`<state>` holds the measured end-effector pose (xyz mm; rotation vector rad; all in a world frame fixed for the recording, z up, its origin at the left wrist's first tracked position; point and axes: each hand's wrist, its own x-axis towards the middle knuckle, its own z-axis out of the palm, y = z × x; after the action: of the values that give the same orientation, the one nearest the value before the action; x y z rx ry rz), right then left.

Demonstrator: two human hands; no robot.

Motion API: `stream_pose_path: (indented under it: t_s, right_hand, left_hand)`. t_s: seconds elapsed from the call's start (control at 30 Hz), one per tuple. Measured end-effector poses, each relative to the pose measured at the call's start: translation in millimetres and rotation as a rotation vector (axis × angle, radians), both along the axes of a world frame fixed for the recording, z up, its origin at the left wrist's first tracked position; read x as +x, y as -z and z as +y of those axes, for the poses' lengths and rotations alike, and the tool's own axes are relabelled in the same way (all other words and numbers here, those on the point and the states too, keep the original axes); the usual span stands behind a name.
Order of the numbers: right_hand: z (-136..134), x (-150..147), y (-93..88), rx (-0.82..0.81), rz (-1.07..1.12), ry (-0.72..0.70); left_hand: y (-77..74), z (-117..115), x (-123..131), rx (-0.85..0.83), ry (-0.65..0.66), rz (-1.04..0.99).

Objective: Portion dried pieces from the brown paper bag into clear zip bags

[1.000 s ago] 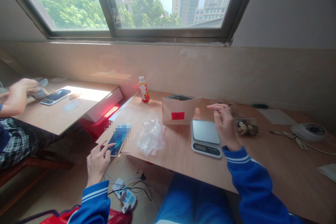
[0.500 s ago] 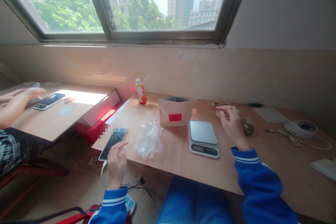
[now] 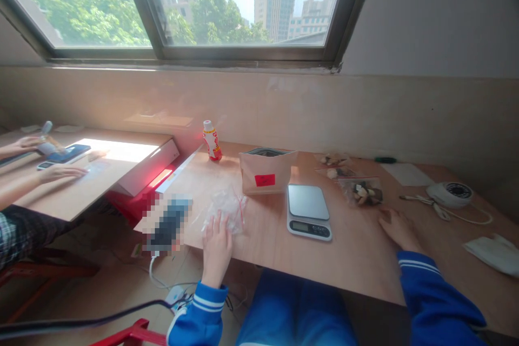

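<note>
My left hand (image 3: 217,246) lies flat, fingers spread, on the near edge of a heap of clear plastic zip bags (image 3: 227,206) on the wooden table (image 3: 357,259). A phone (image 3: 167,227) lies just left of it at the table's corner. My right hand (image 3: 399,228) rests palm down on the bare wood, fingers out, holding nothing. Ahead of it lies a clear bag of dried pieces (image 3: 362,192). A digital kitchen scale (image 3: 308,211) sits between my hands, with an open brown paper pouch (image 3: 265,171) bearing a red label behind it.
A small red and white bottle (image 3: 211,141) stands at the back left. A white round device (image 3: 450,193) with a cable and a white cloth (image 3: 497,253) lie at the right. Another person's hands (image 3: 57,173) work at the neighbouring table (image 3: 81,194) on the left. Cables trail on the floor.
My left hand left the phone and moved right onto the plastic bags. My right hand came down from the bag of dried pieces to rest flat on the table nearer to me.
</note>
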<state>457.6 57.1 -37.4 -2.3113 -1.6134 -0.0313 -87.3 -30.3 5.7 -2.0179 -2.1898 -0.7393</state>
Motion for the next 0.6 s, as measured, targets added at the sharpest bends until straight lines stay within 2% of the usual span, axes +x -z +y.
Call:
stream_pose_path:
  t_s: [0.07, 0.13, 0.2, 0.23, 0.3, 0.4, 0.6]
  right_hand:
    - [0.0, -3.8, -4.8, 0.031, 0.023, 0.041]
    - [3.7, -11.7, -12.9, 0.204, 0.071, 0.053]
    - [10.7, -22.6, -21.6, 0.397, 0.151, -0.017]
    - [15.2, -28.4, -25.7, 0.43, 0.178, -0.077]
    - [26.0, -39.1, -33.2, 0.334, 0.168, -0.183]
    - [45.6, -49.3, -43.3, 0.15, 0.088, -0.241]
    - [82.5, -48.7, -62.4, 0.091, 0.036, -0.208]
  left_hand:
    - [7.9, 4.3, 1.9, -0.03, -0.012, 0.026]
    - [9.6, 5.3, 2.4, -0.032, -0.011, 0.021]
    - [4.4, 3.8, 2.2, -0.026, -0.024, -0.01]
    - [0.1, 2.3, 1.9, -0.018, -0.037, -0.026]
    - [-9.4, -1.2, 1.2, 0.012, -0.071, -0.047]
    - [-20.1, -5.6, -1.4, 0.051, -0.103, -0.05]
    - [-30.9, 0.1, -16.5, 0.027, -0.069, -0.051]
